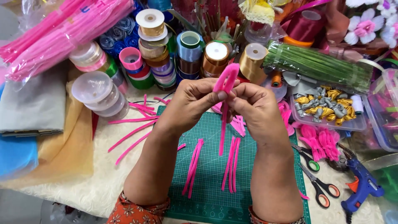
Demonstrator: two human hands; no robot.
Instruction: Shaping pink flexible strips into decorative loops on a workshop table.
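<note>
My left hand (191, 103) and right hand (253, 108) both pinch one looped pink pipe cleaner (225, 95) above the green mat (209, 195); bare mat below. Two scissors (317, 182) near its right edge.

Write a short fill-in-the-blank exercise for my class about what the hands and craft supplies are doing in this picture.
1. Both hands, left hand and right hand, bend a ____ pipe cleaner into a loop.
2. Under the hands lies a ____ cutting mat.
3. The glue gun at the right is ____.
4. Beside the glue gun lie two pairs of ____.

Missing words: pink; green; blue; scissors
</note>
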